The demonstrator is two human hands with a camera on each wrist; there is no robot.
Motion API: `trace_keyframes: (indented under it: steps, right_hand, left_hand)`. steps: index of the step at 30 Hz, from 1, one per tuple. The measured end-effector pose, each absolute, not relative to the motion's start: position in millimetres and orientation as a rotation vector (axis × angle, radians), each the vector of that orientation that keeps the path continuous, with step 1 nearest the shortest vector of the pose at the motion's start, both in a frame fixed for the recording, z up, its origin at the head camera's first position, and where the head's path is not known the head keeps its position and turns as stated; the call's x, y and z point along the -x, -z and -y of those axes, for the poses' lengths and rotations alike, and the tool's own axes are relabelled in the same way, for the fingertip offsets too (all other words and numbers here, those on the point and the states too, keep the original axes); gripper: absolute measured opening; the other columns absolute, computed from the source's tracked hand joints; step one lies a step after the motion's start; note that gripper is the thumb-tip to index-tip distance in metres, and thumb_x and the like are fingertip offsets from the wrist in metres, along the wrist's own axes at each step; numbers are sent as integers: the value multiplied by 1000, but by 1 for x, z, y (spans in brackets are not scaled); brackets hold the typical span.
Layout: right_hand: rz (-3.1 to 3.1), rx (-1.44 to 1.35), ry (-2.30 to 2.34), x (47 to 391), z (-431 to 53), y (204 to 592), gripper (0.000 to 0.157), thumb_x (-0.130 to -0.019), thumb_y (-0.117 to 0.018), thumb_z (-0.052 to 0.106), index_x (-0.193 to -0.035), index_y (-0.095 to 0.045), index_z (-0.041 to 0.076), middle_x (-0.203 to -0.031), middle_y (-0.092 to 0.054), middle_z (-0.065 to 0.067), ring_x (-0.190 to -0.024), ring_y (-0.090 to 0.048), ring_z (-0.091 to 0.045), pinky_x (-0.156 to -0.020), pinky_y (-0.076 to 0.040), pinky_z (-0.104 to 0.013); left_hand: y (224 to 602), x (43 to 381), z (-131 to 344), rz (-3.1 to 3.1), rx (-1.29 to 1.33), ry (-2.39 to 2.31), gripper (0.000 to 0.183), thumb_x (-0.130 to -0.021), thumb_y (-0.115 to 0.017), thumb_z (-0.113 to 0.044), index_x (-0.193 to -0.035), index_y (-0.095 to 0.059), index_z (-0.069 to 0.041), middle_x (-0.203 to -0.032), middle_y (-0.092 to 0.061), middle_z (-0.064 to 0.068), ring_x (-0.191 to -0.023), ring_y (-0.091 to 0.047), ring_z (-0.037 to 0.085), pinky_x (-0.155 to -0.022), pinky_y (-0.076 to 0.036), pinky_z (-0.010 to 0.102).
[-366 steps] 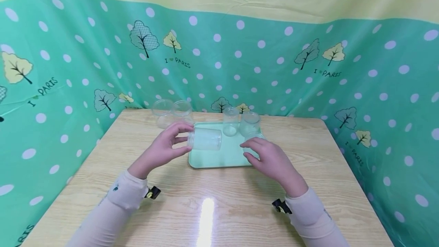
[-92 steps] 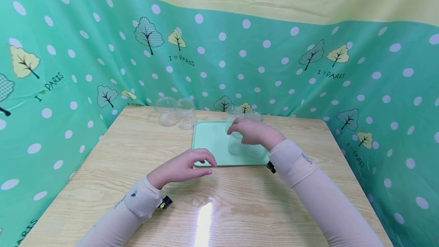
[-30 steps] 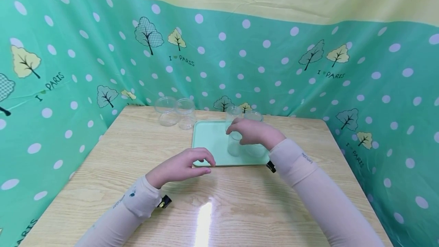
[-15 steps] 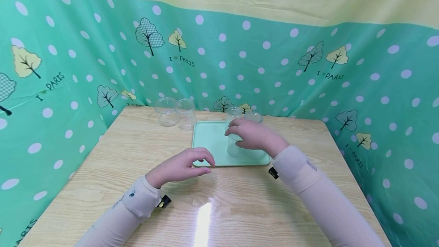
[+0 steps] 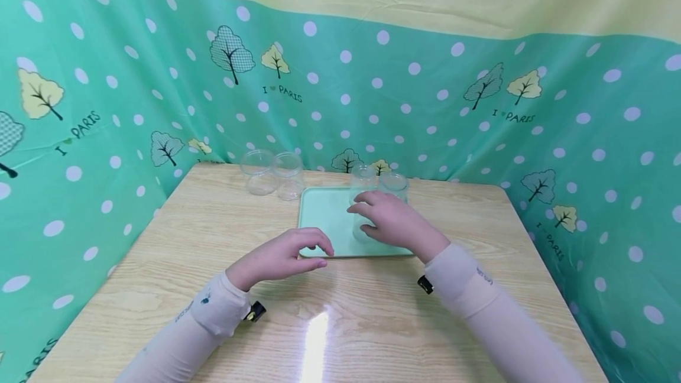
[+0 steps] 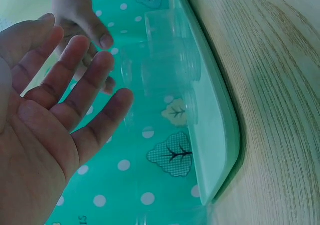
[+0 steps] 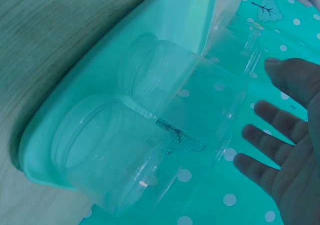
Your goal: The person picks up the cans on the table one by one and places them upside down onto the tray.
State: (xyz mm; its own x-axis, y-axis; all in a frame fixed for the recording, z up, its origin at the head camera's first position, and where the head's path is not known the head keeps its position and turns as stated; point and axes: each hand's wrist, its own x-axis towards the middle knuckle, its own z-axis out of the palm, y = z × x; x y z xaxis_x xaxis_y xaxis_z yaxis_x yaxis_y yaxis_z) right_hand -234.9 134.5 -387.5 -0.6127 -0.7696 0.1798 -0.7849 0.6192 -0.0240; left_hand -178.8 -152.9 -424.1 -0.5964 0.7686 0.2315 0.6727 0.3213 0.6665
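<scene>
My right hand (image 5: 396, 221) hovers over the front jars on the pale green tray (image 5: 324, 217), fingers spread and nothing gripped. Clear plastic jars stand there: a slim jar (image 5: 363, 174) and a wider jar (image 5: 394, 181) at the back, and a slim one (image 5: 362, 234) in front, partly covered by the hand. In the right wrist view, a wide jar (image 7: 115, 155) and a slimmer jar (image 7: 185, 95) rest with their ringed ends on the tray, apart from the fingers. My left hand (image 5: 287, 256) holds nothing, fingers loosely bent near the tray's front left corner.
Two more clear containers, a wide one (image 5: 259, 173) and a narrower one (image 5: 289, 176), stand side by side left of the tray. A wooden table (image 5: 213, 241) lies under everything. A green dotted cloth (image 5: 425, 105) hangs behind and along both sides.
Earlier my left hand held a jar sideways; it is now empty, and a slim jar stands front on the tray. Lately my right hand has lifted off the jars and drawn back towards me.
</scene>
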Motion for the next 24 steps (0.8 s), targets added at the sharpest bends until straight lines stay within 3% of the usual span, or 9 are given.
trace_keyframes:
  steps: [12,19,24]
  right_hand:
    - [2554,-1251,-213,220,-141,405,44,-91,-79,20,-133,-65,18,-136,-62,-8,-126,-60,-27,-103,-53,-45]
    - [2462,-1283,-263,211,-142,419,44,-89,-80,18,-130,-66,17,-135,-62,-10,-128,-58,-29,-105,-51,-47]
    - [2453,-1278,-294,205,-142,423,45,-89,-80,19,-132,-64,17,-136,-61,-10,-130,-56,-28,-109,-48,-47]
  left_hand:
    - [425,180,154,-2483,-1333,-1142,18,-100,-69,-23,-116,-66,-30,-118,-69,-3,-110,-61,6,-88,-55,28]
    - [422,179,154,-2496,-1293,-1144,21,-100,-69,-20,-116,-66,-33,-117,-66,-16,-110,-61,5,-90,-55,28]
    - [422,179,155,-2503,-1303,-1150,19,-100,-69,-21,-116,-66,-32,-117,-67,-11,-109,-61,5,-89,-55,28]
